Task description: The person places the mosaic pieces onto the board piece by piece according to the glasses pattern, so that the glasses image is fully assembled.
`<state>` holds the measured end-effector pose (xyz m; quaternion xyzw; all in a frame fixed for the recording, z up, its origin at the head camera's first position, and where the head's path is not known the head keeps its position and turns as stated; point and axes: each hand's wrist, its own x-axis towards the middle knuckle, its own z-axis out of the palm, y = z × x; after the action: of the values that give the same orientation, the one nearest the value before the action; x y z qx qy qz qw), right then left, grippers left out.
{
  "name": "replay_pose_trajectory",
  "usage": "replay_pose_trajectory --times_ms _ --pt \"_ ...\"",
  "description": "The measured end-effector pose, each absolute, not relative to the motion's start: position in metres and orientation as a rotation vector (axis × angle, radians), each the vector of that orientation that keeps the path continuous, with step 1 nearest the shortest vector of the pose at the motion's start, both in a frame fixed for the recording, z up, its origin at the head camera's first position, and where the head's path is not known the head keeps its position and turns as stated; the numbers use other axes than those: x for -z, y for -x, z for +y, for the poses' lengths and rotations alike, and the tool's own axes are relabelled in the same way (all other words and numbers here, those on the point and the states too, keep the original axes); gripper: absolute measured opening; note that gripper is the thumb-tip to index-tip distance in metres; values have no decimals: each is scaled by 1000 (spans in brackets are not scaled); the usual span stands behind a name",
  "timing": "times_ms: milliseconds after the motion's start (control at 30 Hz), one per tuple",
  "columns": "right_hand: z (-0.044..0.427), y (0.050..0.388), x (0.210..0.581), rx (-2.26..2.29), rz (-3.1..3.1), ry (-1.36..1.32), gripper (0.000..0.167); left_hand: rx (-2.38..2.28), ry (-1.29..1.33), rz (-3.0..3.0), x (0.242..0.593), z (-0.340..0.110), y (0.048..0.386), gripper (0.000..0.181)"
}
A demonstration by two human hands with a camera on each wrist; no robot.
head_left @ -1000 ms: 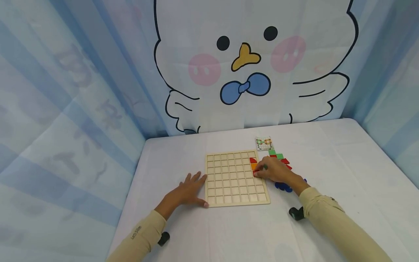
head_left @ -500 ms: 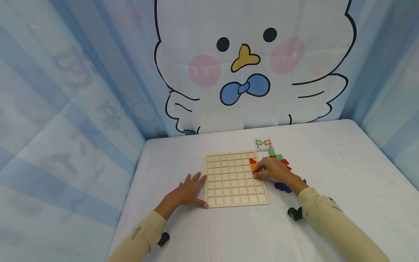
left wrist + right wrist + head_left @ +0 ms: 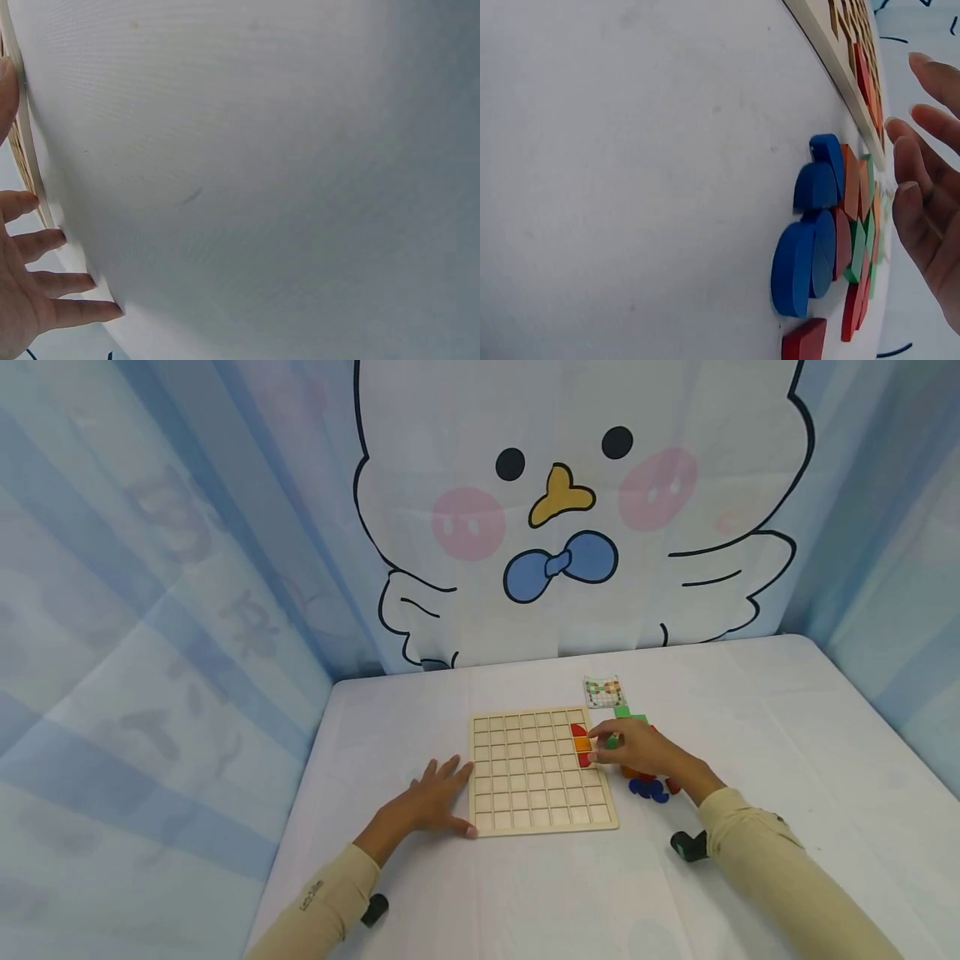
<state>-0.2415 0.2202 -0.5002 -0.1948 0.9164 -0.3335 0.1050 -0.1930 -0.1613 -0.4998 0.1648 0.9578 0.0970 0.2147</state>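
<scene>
The wooden grid board [image 3: 525,770] holds a red piece [image 3: 577,729], an orange piece [image 3: 582,744] and another red piece [image 3: 584,760] in its right column. Over the board's right edge is my right hand [image 3: 645,750], thumb and forefinger apart beside these pieces; a bit of green shows between them. In the right wrist view the fingers of that hand [image 3: 934,165] are loosely bent, with no piece visible in them. My left hand [image 3: 431,797] is spread along the board's left edge, fingertips touching it; the left wrist view shows the same hand [image 3: 30,289] with fingers extended.
Blue pieces [image 3: 647,790] lie right of the board, with red, orange and green ones partly under my right hand. A patterned card [image 3: 603,692] lies beyond the board's far right corner. In the right wrist view a red piece [image 3: 805,341] sits apart.
My right hand has drawn slightly right, its thumb and forefinger parting and uncovering the lower red piece on the board. My left hand stays where it was.
</scene>
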Motion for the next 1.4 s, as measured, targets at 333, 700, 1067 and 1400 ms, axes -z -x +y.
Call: replay_pose_trajectory --times_ms 333,700,1067,1400 --pt "252 244 485 1071 2761 390 31 -264 -460 2658 501 -162 193 113" --pt "275 254 484 1079 2802 203 30 -248 -461 2660 500 -161 193 113" --pt "254 261 503 914 2872 302 25 -250 -460 2667 500 -161 193 112" --pt "243 274 514 810 2921 230 31 -250 -470 2662 503 -161 193 112"
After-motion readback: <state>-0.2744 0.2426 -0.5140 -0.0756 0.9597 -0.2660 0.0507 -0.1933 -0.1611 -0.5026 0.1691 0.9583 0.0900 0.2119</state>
